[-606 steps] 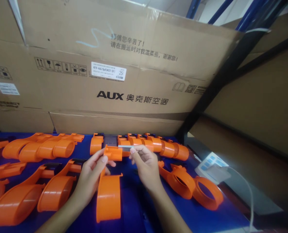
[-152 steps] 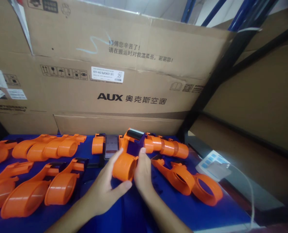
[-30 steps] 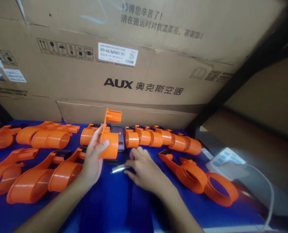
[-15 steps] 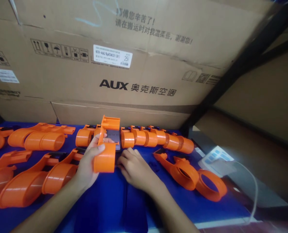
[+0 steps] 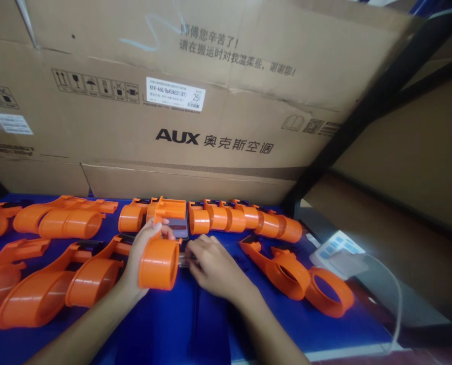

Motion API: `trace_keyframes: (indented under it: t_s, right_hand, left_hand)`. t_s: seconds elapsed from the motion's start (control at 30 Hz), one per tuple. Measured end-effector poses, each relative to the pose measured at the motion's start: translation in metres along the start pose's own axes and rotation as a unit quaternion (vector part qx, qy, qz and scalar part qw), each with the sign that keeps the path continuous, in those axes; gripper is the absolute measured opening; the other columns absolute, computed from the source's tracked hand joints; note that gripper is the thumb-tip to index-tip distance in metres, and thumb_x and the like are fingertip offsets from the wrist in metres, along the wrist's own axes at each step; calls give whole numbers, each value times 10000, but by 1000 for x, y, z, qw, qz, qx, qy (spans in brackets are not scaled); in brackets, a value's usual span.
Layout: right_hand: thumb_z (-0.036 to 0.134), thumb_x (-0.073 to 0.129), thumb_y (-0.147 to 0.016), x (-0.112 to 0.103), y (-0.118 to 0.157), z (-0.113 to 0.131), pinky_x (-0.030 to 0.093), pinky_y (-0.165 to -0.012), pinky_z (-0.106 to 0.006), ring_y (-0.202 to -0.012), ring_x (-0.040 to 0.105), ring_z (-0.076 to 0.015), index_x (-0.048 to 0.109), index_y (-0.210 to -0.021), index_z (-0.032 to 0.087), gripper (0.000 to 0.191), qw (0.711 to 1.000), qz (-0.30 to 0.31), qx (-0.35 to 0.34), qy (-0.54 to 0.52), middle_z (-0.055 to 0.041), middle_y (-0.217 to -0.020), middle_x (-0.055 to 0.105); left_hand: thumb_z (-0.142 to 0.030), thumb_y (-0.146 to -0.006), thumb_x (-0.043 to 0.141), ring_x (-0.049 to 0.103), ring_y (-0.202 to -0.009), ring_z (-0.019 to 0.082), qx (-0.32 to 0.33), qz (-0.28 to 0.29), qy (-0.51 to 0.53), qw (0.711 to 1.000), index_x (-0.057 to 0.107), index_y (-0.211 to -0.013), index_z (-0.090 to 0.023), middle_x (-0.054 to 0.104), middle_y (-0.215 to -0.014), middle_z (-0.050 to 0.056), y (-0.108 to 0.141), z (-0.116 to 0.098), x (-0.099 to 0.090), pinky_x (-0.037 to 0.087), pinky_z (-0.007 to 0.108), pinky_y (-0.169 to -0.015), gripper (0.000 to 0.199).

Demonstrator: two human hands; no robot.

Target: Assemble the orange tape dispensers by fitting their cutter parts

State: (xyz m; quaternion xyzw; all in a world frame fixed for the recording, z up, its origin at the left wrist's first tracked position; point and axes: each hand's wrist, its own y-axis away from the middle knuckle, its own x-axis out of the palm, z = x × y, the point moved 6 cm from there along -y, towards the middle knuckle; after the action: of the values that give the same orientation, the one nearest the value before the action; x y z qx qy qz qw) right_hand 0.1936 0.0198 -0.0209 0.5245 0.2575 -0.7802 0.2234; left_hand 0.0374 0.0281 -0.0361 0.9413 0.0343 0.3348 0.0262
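The left hand (image 5: 136,258) grasps an orange ring-bodied part (image 5: 159,266); the part is raised above the blue table surface (image 5: 165,334), front and center, with its slotted head uppermost. The right hand (image 5: 212,266) is just beside it, fingers curled, fingertips at thin shiny metal pieces (image 5: 183,261); whether these are pinched cannot be told.

Behind the table stands a cardboard carton (image 5: 115,126). Its main marking reads "AUX 奥克斯空调". The white label (image 5: 175,94) above reads "KFR-46G/BpR3AES1(B1)" and "25"; its smaller print is illegible. The upper panel reads "师傅您辛苦了! 请在搬运时对我温柔些,谢谢您!". The handling symbols (image 5: 95,86), left of the label, include upward arrows, a glass and an umbrella.

A phone (image 5: 181,228) sits behind the hands, beside a row of similar orange parts (image 5: 244,218). Two orange rings (image 5: 332,299) lie at the right.
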Motion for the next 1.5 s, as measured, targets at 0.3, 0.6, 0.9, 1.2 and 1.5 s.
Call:
trace_keyframes:
  t_s: [0.3,0.6,0.9,1.2,1.5]
  right_hand:
    - [393,621,-972,-32,10,-26,480,-715,-294,-794,628,-193,700,-982,201,208,886,-291,105,-344,-35,-867,703]
    - [453,693,-914,-24,6,-35,412,-561,-251,-602,505,-132,756,-860,190,276,815,-280,138,-488,-26,-735,704]
    - [449,696,-910,-30,9,-34,432,-575,-260,-605,526,-139,760,-805,189,287,815,-288,145,-482,-33,-722,716]
    - [463,684,-920,-29,10,-32,438,-577,-260,-621,544,-144,747,-794,191,307,828,-281,144,-464,-43,-758,737]
    - [451,692,-920,-27,8,-33,446,-587,-257,-640,565,-146,738,-801,195,286,835,-263,137,-464,-33,-770,729]
  left_hand:
    - [-341,-759,773,607,-554,145,9,20,-73,997,582,-1032,-206,694,-659,-6,-1,10,-2,487,229,-554,360]
    - [-496,-787,803,620,-487,136,-3,30,-119,992,618,-1021,-204,715,-695,19,3,16,-1,489,223,-491,417]
    - [-513,-740,827,613,-467,139,-9,16,-112,994,621,-942,-200,709,-653,18,0,17,-3,500,230,-487,426]
    - [-535,-722,816,615,-465,153,-2,21,-141,990,630,-856,-191,703,-622,33,-1,13,2,490,237,-475,414]
    - [-487,-833,756,629,-526,146,5,38,-154,987,666,-1084,-190,728,-726,39,12,13,8,483,233,-541,399]
